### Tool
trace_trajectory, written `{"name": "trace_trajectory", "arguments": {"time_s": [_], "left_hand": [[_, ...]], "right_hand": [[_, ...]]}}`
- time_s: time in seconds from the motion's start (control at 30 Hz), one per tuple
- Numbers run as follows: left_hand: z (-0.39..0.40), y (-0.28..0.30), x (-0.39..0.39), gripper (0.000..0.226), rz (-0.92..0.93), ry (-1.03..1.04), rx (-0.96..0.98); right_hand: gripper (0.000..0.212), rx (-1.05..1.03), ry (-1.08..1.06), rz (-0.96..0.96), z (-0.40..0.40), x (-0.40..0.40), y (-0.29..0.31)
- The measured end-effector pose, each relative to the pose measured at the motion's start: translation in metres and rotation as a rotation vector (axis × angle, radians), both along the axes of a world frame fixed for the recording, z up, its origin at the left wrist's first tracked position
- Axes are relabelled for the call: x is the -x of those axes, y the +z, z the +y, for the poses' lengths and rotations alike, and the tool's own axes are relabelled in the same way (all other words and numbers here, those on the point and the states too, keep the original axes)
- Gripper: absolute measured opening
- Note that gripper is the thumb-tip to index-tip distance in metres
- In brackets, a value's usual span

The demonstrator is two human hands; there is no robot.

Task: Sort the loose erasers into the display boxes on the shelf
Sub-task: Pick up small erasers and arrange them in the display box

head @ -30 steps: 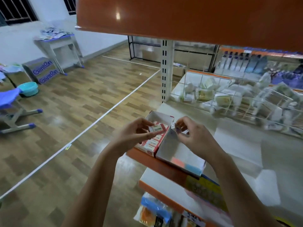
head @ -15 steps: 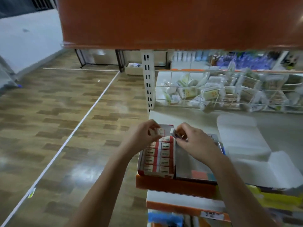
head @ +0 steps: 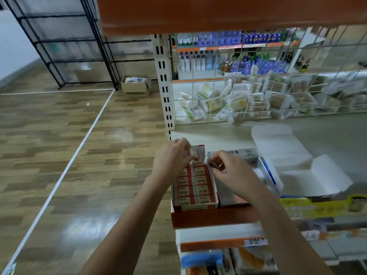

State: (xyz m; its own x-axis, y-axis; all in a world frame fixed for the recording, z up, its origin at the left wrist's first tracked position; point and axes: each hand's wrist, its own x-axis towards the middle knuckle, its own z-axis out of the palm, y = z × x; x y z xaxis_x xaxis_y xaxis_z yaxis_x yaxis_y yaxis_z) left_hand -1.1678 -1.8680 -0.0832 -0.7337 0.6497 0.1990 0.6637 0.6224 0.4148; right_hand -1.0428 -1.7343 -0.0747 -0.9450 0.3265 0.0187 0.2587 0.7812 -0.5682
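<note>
A red-and-white display box [head: 215, 204] sits at the shelf's left front corner, filled with two rows of red-and-white erasers [head: 193, 186]. Beside it on the right stands a silver display box [head: 231, 201] with Korean lettering on its back flap. My left hand [head: 172, 159] pinches a red-and-white eraser over the far end of the red box. My right hand [head: 232, 171] pinches a small white eraser with a dark blue sleeve at the silver box's near-left corner. The inside of the silver box is mostly hidden by my right hand.
A flattened white carton [head: 297, 161] lies on the grey shelf [head: 327, 132] to the right. Behind stands a wire mesh divider [head: 238, 96] with packaged goods. An orange shelf [head: 218, 12] hangs overhead. A cardboard box [head: 136, 84] sits on the wooden floor at left.
The view has swung left to right and now looks square onto the shelf. Both hands stay at the far ends of the two boxes, each still pinching its eraser.
</note>
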Motion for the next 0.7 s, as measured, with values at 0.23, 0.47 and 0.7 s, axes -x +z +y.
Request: {"name": "trace_trajectory", "arguments": {"time_s": [0.23, 0.47, 0.7], "left_hand": [[0.005, -0.001, -0.001, 0.028, 0.081, 0.051, 0.096], [0.016, -0.001, -0.006, 0.026, 0.163, 0.084, 0.176], [0.015, -0.011, -0.01, 0.025, 0.158, 0.146, 0.247]], "right_hand": [[0.018, -0.012, -0.015, -0.008, -0.005, 0.0, -0.003], [0.019, 0.017, -0.019, -0.008, -0.005, 0.0, -0.003], [0.018, 0.024, -0.01, -0.007, -0.003, 0.0, -0.002]]}}
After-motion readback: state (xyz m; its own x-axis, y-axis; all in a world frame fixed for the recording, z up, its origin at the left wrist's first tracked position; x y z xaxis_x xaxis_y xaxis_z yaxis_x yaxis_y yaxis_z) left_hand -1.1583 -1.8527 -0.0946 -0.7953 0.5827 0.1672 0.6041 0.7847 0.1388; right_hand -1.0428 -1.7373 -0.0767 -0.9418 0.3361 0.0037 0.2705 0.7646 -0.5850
